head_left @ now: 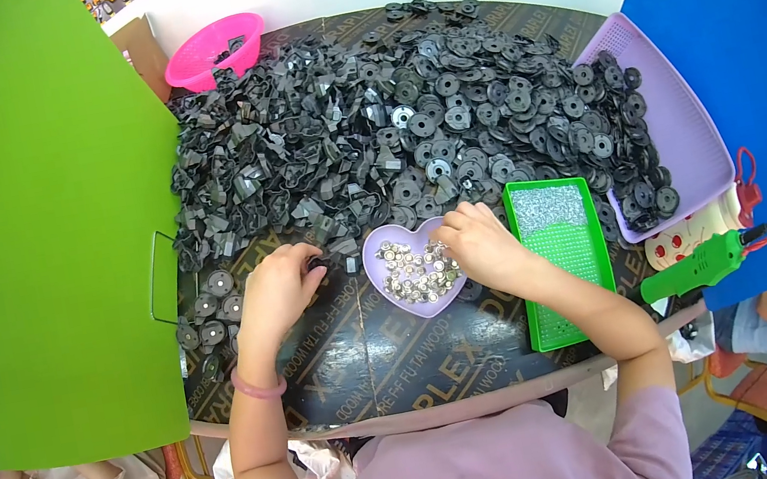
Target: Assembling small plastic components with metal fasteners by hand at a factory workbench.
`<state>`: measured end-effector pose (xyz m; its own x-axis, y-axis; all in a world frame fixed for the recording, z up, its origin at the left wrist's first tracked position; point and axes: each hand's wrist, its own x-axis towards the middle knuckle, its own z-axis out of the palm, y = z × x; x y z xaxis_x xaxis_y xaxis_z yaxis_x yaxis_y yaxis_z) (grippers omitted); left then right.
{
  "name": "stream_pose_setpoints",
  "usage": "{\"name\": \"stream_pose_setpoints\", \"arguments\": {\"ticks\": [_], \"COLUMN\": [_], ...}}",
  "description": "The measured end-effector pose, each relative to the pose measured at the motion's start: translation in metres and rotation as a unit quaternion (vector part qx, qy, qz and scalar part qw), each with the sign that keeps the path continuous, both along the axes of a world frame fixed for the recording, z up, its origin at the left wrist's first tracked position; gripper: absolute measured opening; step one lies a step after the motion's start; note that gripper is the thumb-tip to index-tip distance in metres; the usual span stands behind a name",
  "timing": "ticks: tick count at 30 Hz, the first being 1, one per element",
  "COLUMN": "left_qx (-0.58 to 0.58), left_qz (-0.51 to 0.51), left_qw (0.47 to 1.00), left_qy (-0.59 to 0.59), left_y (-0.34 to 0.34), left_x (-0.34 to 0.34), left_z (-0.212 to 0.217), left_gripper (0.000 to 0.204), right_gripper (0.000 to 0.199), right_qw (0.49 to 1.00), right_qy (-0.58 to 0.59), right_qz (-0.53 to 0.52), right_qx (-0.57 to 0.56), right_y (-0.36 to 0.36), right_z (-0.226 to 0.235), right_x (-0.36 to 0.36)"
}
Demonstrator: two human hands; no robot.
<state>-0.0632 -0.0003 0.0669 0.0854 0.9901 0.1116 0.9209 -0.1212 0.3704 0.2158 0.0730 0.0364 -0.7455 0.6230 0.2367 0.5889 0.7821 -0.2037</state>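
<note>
My left hand is closed in a pinch on a small black plastic part, left of the heart-shaped tray. That lilac tray holds many small silvery metal pieces. At its upper right rim, my right hand has its fingers drawn together over the tray; whatever lies between the fingertips is hidden. Close beyond both hands spreads a heap of black plastic parts, with angular pieces on the left and round discs on the right.
Under my right forearm stands a green tray with small silvery pieces at its far end. A green power screwdriver lies right of it. A purple basket, a pink basket and several round black parts border the work area.
</note>
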Motion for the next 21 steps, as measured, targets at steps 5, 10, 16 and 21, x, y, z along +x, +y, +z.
{"name": "stream_pose_setpoints", "arguments": {"ticks": [5,10,16,21], "left_qx": [-0.06,-0.171,-0.203,-0.243], "left_qz": [-0.002,-0.005,0.023,0.002], "left_qw": [0.843,0.551,0.49,0.487], "left_qy": [-0.535,-0.817,-0.847,-0.839], "left_y": [-0.009,-0.011,-0.002,0.0], "left_x": [0.022,0.055,0.055,0.065], "left_z": [-0.001,-0.001,-0.034,-0.036], "left_gripper": [0.026,0.027,0.032,0.041], "right_gripper": [0.015,0.015,0.01,0.012], "right_qw": [0.999,0.994,0.993,0.994], "right_qy": [-0.041,-0.056,0.014,-0.012], "right_qz": [0.027,0.033,0.061,0.063], "right_qx": [0.001,0.083,0.097,0.092], "right_y": [0.007,0.015,0.02,0.022], "right_z": [-0.004,-0.006,-0.004,-0.009], "right_x": [-0.01,-0.014,-0.007,-0.009]}}
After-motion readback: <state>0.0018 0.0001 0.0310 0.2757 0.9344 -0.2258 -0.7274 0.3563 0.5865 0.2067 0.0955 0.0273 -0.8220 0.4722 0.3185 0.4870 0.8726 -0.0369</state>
